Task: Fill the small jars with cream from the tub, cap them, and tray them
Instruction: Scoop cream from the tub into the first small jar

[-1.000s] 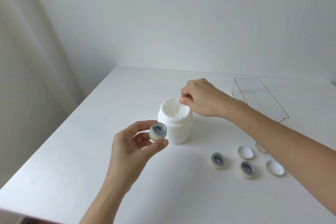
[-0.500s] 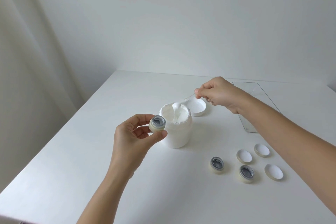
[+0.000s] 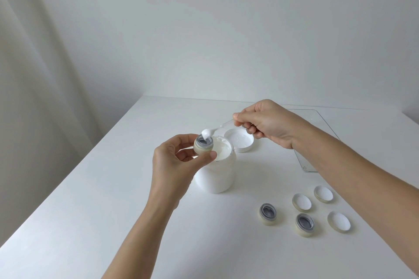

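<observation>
My left hand (image 3: 174,165) pinches a small cream-coloured jar (image 3: 202,145) with a grey mouth, held just left of the open white tub (image 3: 216,172). My right hand (image 3: 269,123) pinches a thin clear spatula (image 3: 216,129); its tip carries a blob of white cream at the jar's mouth. Two more small open jars (image 3: 268,214) (image 3: 305,224) stand on the table at the right, beside three caps (image 3: 301,202) (image 3: 323,194) (image 3: 338,221) lying inside up. A clear tray (image 3: 317,140) lies behind my right forearm, partly hidden.
The tub's white lid (image 3: 239,140) lies upside down just behind the tub. The white table (image 3: 113,188) meets a pale wall at the back, and its left edge runs along a light curtain (image 3: 34,97).
My right hand lifted the spatula out of the tub with cream and carried it left to the small jar. My left hand raised the jar closer to the tub's rim.
</observation>
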